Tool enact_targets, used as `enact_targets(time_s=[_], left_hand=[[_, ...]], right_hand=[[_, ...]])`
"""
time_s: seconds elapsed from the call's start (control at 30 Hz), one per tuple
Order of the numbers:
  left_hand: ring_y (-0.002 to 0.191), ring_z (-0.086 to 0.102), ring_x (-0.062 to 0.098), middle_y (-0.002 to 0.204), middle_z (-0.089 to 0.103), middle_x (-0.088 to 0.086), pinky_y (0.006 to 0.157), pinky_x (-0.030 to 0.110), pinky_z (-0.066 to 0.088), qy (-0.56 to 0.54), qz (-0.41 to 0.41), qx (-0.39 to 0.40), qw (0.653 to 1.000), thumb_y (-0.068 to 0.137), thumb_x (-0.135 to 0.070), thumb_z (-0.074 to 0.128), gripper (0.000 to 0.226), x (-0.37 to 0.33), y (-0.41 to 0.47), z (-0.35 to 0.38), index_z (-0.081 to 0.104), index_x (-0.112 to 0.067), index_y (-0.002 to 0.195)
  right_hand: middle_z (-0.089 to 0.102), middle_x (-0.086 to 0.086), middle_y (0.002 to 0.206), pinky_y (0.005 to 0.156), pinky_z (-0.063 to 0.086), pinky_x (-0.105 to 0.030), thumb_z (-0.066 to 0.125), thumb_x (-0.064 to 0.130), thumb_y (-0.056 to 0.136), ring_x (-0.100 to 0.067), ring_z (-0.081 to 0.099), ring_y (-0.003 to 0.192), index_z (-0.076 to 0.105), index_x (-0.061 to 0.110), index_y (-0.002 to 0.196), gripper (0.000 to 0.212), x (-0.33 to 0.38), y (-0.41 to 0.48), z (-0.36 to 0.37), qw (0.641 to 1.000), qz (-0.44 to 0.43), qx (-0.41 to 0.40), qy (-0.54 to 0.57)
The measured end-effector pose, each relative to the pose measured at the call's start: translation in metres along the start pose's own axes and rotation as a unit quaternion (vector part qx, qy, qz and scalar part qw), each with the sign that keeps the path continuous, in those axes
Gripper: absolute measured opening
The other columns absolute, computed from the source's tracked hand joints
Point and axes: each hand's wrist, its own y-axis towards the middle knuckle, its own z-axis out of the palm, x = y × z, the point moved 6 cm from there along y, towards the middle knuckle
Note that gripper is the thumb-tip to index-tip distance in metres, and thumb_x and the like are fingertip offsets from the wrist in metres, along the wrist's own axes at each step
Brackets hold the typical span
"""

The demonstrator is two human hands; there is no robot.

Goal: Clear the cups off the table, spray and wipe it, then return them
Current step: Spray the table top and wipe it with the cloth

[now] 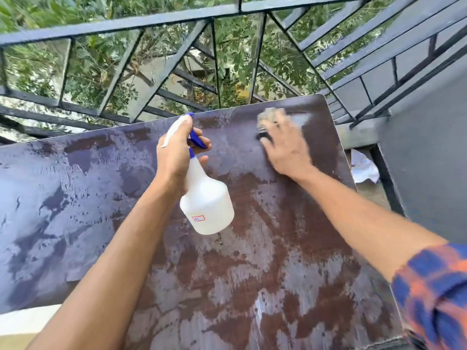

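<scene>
Wiping at the far right corner of the table (75,188), with the right hand (285,145) spread flat and pressed down on a grey cloth (271,116). Blurred there, so only part of the cloth seen past the fingertips. Gripped by the left hand (177,152): one white spray bottle (207,205), fist closed round its neck, a finger on the blue trigger (198,140), body hanging clear above the tabletop and tilted. Wet all over, that tabletop: beaded and pooled on the left, smeared in streaks on the right and near side.

Judged as to handling: bottle light plastic, rigid enough, probably slick with drips, best held at the neck below the trigger as done here. Cloth soft and limp, soaked by the look of it, best worked under a flat palm, not pinched. Table stiff and slippery while wet; any cup set back too soon likely to slide or leave a ring.

Counted: one table, one bottle, one cloth, two hands, one checked sleeve (434,294) on the right arm. Cups: none in view, so presumably cleared already and waiting somewhere out of frame. Beyond the table, a dark metal railing (151,24) with greenery behind; crumpled white paper (365,169) on the floor to the right.
</scene>
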Motion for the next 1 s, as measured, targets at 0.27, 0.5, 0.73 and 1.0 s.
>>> enact_targets(time_s=[0.27, 0.5, 0.73, 1.0], left_hand=[[0.076, 0.07, 0.018, 0.079, 0.07, 0.005, 0.053, 0.022, 0.048, -0.011, 0.002, -0.03, 0.999, 0.101, -0.044, 0.054, 0.032, -0.003, 0.001, -0.049, 0.064, -0.017, 0.085], [0.077, 0.068, 0.021, 0.067, 0.068, -0.005, 0.057, 0.026, 0.048, -0.032, 0.01, -0.061, 0.998, 0.102, -0.039, 0.054, 0.032, -0.005, -0.004, -0.068, 0.062, -0.02, 0.077], [0.078, 0.068, 0.017, 0.082, 0.068, 0.004, 0.055, 0.022, 0.048, -0.038, 0.001, -0.047, 0.998, 0.102, -0.043, 0.054, 0.032, -0.001, -0.006, -0.077, 0.062, -0.02, 0.082], [0.079, 0.07, 0.019, 0.08, 0.069, 0.005, 0.063, 0.029, 0.048, -0.006, 0.01, -0.072, 0.997, 0.103, -0.041, 0.051, 0.034, -0.008, -0.018, -0.102, 0.063, -0.017, 0.083]], right_hand=[[0.019, -0.025, 0.164, 0.119, 0.025, -0.054, 0.045, 0.037, 0.101, -0.047, 0.021, 0.149, 0.038, 0.015, 0.149, 0.053, 0.005, 0.082, -0.003, 0.973, 0.23, 0.014, -0.004], [0.031, -0.017, 0.163, 0.114, 0.034, -0.05, 0.039, 0.035, 0.097, -0.038, 0.032, 0.149, 0.04, 0.017, 0.153, 0.059, 0.189, 0.03, 0.046, 0.984, -0.164, 0.061, 0.02], [0.022, -0.02, 0.165, 0.12, 0.026, -0.057, 0.041, 0.04, 0.101, -0.045, 0.032, 0.145, 0.038, 0.02, 0.149, 0.052, 0.048, 0.055, 0.017, 0.998, 0.069, -0.004, 0.014], [0.014, -0.018, 0.168, 0.123, 0.021, -0.056, 0.039, 0.036, 0.1, -0.041, 0.018, 0.153, 0.024, 0.018, 0.159, 0.063, 0.225, 0.083, 0.053, 0.993, -0.087, 0.08, 0.018]])
